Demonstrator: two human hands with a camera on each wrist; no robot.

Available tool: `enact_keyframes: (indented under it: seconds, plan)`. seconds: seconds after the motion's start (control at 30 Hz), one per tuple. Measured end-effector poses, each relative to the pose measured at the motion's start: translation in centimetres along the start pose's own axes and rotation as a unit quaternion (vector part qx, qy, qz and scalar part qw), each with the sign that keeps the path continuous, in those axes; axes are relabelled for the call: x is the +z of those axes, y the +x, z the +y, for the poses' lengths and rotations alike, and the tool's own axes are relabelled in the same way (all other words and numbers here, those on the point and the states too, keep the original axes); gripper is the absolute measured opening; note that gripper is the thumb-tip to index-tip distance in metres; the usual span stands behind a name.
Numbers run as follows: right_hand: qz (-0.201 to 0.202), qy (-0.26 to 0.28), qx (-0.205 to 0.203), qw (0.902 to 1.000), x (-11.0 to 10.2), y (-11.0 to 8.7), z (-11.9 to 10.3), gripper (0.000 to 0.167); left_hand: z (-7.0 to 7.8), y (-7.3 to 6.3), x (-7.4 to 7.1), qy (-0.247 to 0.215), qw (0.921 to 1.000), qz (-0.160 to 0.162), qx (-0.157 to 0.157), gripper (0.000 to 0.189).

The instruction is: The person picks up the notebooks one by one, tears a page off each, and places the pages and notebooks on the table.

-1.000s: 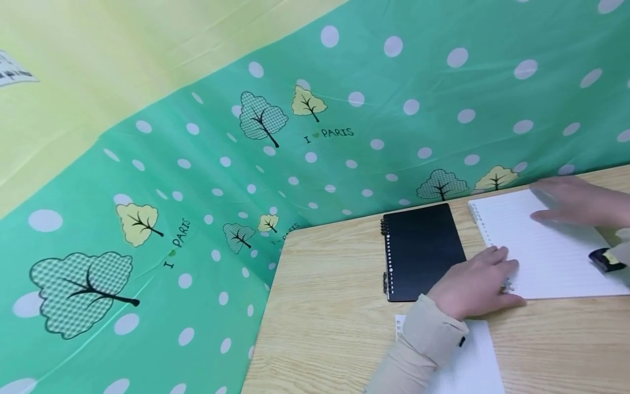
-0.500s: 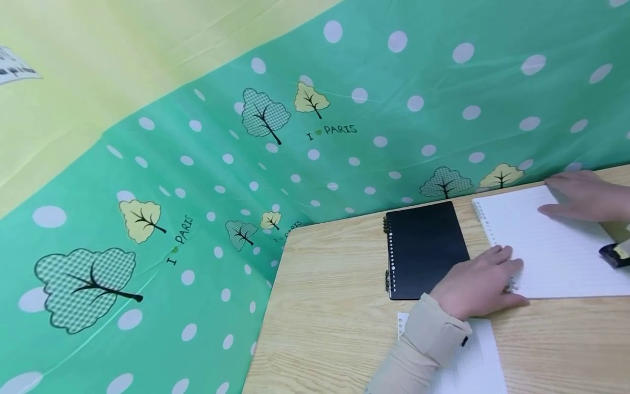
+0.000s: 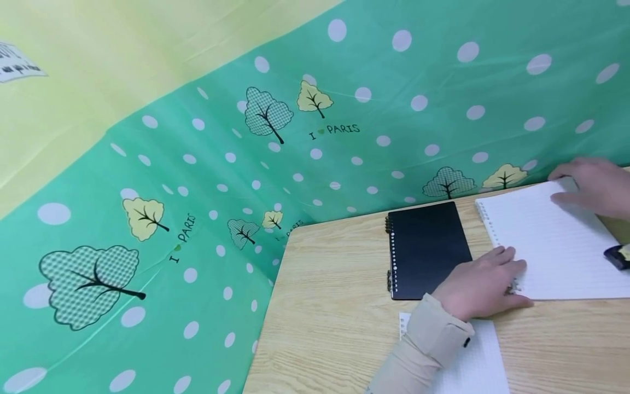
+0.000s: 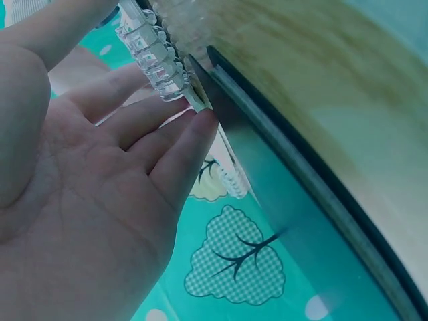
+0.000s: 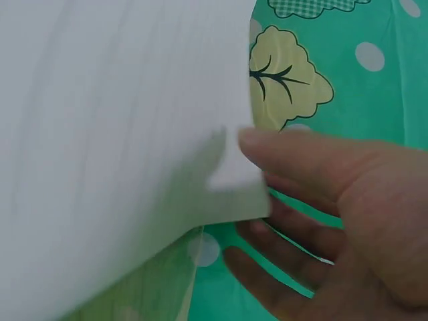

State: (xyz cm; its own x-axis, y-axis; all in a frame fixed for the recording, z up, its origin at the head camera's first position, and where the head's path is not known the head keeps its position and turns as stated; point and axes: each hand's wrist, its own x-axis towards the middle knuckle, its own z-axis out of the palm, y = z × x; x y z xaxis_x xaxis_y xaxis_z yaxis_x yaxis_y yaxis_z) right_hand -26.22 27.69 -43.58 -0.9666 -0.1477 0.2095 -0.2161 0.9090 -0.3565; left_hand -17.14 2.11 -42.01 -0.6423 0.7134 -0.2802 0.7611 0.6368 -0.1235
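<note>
An opened ring notebook (image 3: 551,241) with white lined pages lies at the right of the table in the head view. My left hand (image 3: 479,284) holds its lower left corner at the spine, thumb at the bottom end. In the left wrist view clear plastic rings (image 4: 154,60) show between the thumb and the fingers. My right hand (image 3: 598,186) is at the notebook's top right corner. The right wrist view shows its thumb on top of the page (image 5: 154,134) and fingers below, pinching the lifted corner.
A black ring-bound notebook (image 3: 428,246) lies just left of the white one. Nearer the front is a loose punched sheet (image 3: 474,361), partly under my left sleeve. A green patterned cloth (image 3: 295,153) rises behind the wooden table (image 3: 315,306).
My right hand has moved slightly right and up, and the page corner under it has risen off the notebook. The left hand stays at the spine. The head view has shifted slightly.
</note>
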Motion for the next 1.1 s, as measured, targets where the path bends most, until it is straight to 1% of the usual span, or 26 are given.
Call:
enact_keyframes:
  seconds: [0.07,0.13,0.2,0.3,0.5,0.67,0.8,0.93,1.0,1.1]
  plan:
    - [0.04,0.027,0.022,0.9986,-0.13,0.03,-0.42,0.022,-0.01,0.04,-0.01,-0.006,1.0,-0.004,-0.003,0.056]
    - [0.081,0.047,0.026,0.9953,-0.28,0.17,-0.69,0.011,-0.05,0.06,-0.01,-0.012,0.9999,-0.009,-0.007,0.057]
    - [0.108,0.06,0.025,0.992,-0.4,0.29,-0.88,0.011,-0.09,0.13,-0.02,-0.016,0.9998,-0.011,-0.011,0.058]
    - [0.13,0.06,0.02,0.9895,-0.47,0.35,-0.99,0.016,-0.21,0.16,0.03,-0.015,0.9997,-0.014,-0.013,0.06]
    - [0.128,0.05,0.017,0.9903,-0.23,0.28,-0.84,0.017,-0.25,0.25,0.02,-0.021,0.9994,-0.023,-0.015,0.061]
    - [0.135,0.041,0.006,0.99,0.08,0.38,-0.34,0.019,-0.21,0.29,-0.02,-0.023,0.9994,-0.022,-0.014,0.058]
    - [0.127,0.041,0.008,0.991,0.24,0.37,-0.1,0.018,-0.11,0.27,-0.06,-0.026,0.9993,-0.021,-0.016,0.06]
    - [0.127,0.039,0.002,0.9912,0.24,0.35,-0.12,0.018,0.15,0.19,-0.08,-0.024,0.9995,-0.004,-0.022,0.059]
    - [0.126,0.036,-0.004,0.9914,0.2,0.35,-0.15,0.019,0.33,0.2,-0.1,-0.011,0.9996,0.011,-0.024,0.055]
    - [0.121,0.035,-0.005,0.992,0.16,0.38,-0.2,0.018,0.44,0.26,-0.17,0.009,0.9994,0.024,-0.021,0.05]
